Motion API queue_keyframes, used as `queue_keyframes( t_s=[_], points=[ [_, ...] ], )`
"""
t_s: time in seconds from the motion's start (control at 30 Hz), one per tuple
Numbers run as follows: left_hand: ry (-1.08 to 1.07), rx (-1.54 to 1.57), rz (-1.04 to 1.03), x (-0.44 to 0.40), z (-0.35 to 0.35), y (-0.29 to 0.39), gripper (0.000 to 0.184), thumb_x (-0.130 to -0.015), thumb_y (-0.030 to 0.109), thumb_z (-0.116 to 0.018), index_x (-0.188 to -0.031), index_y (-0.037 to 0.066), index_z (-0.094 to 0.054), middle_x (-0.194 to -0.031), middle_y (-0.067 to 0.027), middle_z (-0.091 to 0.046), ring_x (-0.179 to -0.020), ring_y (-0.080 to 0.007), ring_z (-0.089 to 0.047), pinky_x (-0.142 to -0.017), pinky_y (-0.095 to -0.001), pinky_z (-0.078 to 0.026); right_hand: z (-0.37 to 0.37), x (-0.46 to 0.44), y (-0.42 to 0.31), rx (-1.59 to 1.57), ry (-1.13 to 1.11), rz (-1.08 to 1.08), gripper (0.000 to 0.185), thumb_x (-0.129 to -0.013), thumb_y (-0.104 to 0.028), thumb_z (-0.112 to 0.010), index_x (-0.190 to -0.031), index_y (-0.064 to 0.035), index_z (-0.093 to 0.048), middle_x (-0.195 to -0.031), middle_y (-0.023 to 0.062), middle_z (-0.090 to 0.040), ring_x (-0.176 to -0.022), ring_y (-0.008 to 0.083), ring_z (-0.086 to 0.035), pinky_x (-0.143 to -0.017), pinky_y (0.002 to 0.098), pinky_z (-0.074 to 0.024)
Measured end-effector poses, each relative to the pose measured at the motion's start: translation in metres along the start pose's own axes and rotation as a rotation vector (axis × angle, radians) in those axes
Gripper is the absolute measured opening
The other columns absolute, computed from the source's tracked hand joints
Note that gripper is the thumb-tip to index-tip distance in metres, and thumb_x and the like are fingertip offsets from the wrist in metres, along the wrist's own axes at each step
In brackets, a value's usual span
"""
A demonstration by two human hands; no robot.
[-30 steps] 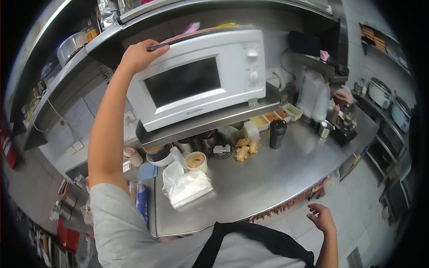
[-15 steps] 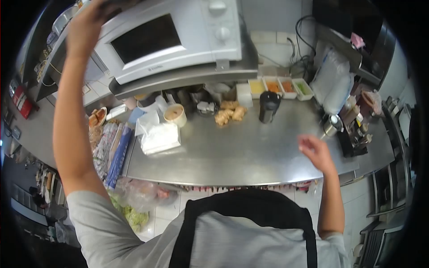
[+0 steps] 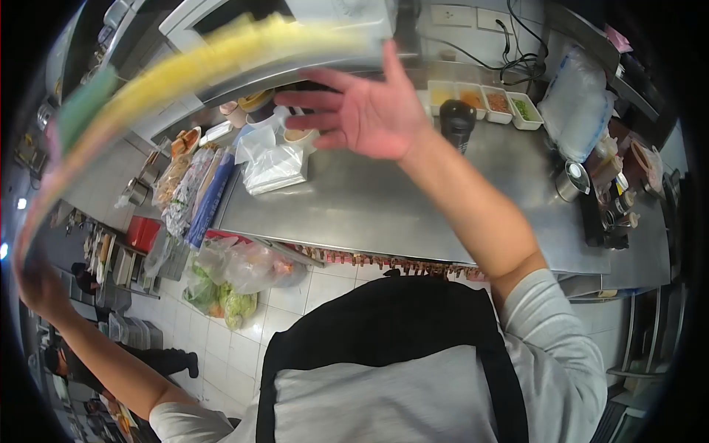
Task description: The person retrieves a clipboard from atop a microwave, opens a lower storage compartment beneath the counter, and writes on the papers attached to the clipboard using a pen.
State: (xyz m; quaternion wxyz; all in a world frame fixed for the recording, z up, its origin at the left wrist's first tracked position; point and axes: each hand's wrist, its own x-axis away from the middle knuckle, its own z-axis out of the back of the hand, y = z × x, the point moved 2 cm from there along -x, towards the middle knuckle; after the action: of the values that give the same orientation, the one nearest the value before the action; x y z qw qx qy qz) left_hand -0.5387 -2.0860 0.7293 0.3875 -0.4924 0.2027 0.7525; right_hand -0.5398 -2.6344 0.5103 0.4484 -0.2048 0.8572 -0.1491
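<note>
My left hand (image 3: 43, 288), smeared by motion, is far out at the left edge, closed on one end of a long bendy thing with yellow, green and pink parts (image 3: 185, 68). That blurred multicoloured thing arcs up and across in front of the white microwave (image 3: 325, 16). My right hand (image 3: 362, 111) is raised above the steel counter (image 3: 384, 207), palm showing and fingers spread, with nothing in it. Behind its fingertips are a paper cup (image 3: 299, 137) and a pack in clear plastic (image 3: 273, 166). A black bottle (image 3: 458, 122) stands right of my right wrist.
Small trays of chopped food (image 3: 496, 103) line the counter's back. Bottles (image 3: 617, 196) and a metal cup (image 3: 572, 181) stand at its right. Rolls (image 3: 210, 196) lie at its left. Bags of vegetables (image 3: 236, 295) sit on the floor. Another person (image 3: 159, 362) is at lower left.
My left hand has swung from the microwave's top down to the far left, trailing the multicoloured thing. My right hand has risen leftward over the counter and spread. The view has tilted down.
</note>
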Motion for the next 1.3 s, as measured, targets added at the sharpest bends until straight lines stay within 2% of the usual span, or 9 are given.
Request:
queue_keyframes(
  t_s=[0.03,0.1,0.23,0.63,0.73,0.9,1.07,1.13,1.3],
  points=[
    [-0.100,0.317,-0.162,-0.002,-0.045,0.078,0.033,-0.092,-0.009,-0.049,-0.124,-0.008,-0.056,-0.124,-0.0232,-0.062,-0.117,-0.0291,-0.060,-0.105,-0.0414,-0.044,0.009,0.005,0.007,-0.167,-0.216,0.025,0.106,-0.086,-0.082,-0.020,-0.147,0.0047,-0.030,-0.149,0.0260,-0.036,-0.133,0.0394,-0.044,-0.103,0.0544,-0.0426],
    [-0.244,0.124,-0.177,0.029,-0.078,0.105,0.032,-0.090,-0.005,-0.052,-0.121,-0.005,-0.060,-0.122,-0.0233,-0.063,-0.115,-0.0382,-0.060,-0.104,-0.0506,-0.043,0.009,0.038,0.022,-0.089,0.382,0.014,0.108,-0.087,-0.081,-0.023,-0.147,0.0079,-0.027,-0.149,0.0220,-0.039,-0.135,0.0300,-0.044,-0.111,0.0419,-0.0359],
    [-0.317,0.071,-0.224,0.090,-0.190,0.149,0.027,-0.070,-0.008,-0.062,-0.097,-0.003,-0.068,-0.110,-0.0178,-0.069,-0.110,-0.0347,-0.065,-0.096,-0.0431,-0.050,0.053,0.145,0.053,0.143,0.914,-0.035,0.050,-0.093,-0.004,-0.051,-0.141,-0.0023,-0.039,-0.132,0.0187,-0.054,-0.112,0.0276,-0.062,-0.094,0.0398,-0.0532],
    [-0.519,0.227,0.529,0.289,-0.447,0.161,0.049,-0.072,-0.009,-0.054,-0.117,0.011,-0.060,-0.110,-0.0136,-0.055,-0.106,-0.0327,-0.055,-0.086,-0.0403,-0.049,0.005,0.313,0.155,0.421,1.641,0.186,0.045,-0.094,0.003,-0.051,-0.132,-0.0104,-0.031,-0.137,0.0172,-0.045,-0.128,0.0303,-0.047,-0.104,0.0502,-0.0431],
    [-0.410,0.353,0.458,0.301,-0.446,0.179,0.047,-0.075,0.003,-0.063,-0.121,0.007,-0.057,-0.115,-0.0152,-0.054,-0.110,-0.0357,-0.053,-0.093,-0.0428,-0.045,-0.001,0.303,0.138,0.579,1.677,-0.456,0.036,-0.094,-0.010,-0.061,-0.124,-0.0065,-0.041,-0.123,0.0156,-0.056,-0.101,0.0258,-0.064,-0.084,0.0411,-0.0540],
    [-0.485,0.508,0.425,0.296,-0.435,0.227,0.057,-0.072,0.020,-0.076,-0.124,0.008,-0.055,-0.124,-0.0162,-0.053,-0.115,-0.0363,-0.051,-0.096,-0.0444,-0.043,-0.024,0.307,0.093,1.159,1.366,-1.134,0.018,-0.089,-0.018,-0.070,-0.093,-0.0015,-0.063,-0.081,0.0053,-0.067,-0.074,0.0116,-0.064,-0.064,0.0247,-0.0497],
    [-0.533,0.328,0.443,0.316,-0.497,0.171,0.046,-0.078,0.015,-0.072,-0.122,0.011,-0.056,-0.102,-0.0143,-0.063,-0.103,-0.0331,-0.058,-0.089,-0.0419,-0.047,0.007,0.227,0.079,1.931,0.842,-0.729,0.025,-0.083,-0.002,-0.067,-0.108,-0.0050,-0.066,-0.107,0.0125,-0.067,-0.098,0.0269,-0.065,-0.085,0.0350,-0.0512],
    [-0.656,0.356,0.911,0.261,-0.500,0.138,0.043,-0.082,0.016,-0.070,-0.123,0.015,-0.057,-0.093,-0.0140,-0.064,-0.099,-0.0293,-0.060,-0.079,-0.0376,-0.052,0.044,0.199,0.082,2.022,0.577,-0.638,0.033,-0.081,0.001,-0.065,-0.113,-0.0065,-0.065,-0.119,0.0135,-0.064,-0.112,0.0318,-0.060,-0.094,0.0383,-0.0487],
    [-0.354,0.346,0.743,0.209,-0.523,0.065,0.050,-0.085,0.010,-0.062,-0.131,0.015,-0.043,-0.092,-0.0204,-0.061,-0.090,-0.0351,-0.063,-0.078,-0.0437,-0.049,0.139,0.159,0.105,2.013,0.405,-0.536,0.032,-0.082,-0.004,-0.066,-0.114,-0.0069,-0.065,-0.123,0.0134,-0.062,-0.118,0.0321,-0.057,-0.098,0.0404,-0.0464]
  ],
)
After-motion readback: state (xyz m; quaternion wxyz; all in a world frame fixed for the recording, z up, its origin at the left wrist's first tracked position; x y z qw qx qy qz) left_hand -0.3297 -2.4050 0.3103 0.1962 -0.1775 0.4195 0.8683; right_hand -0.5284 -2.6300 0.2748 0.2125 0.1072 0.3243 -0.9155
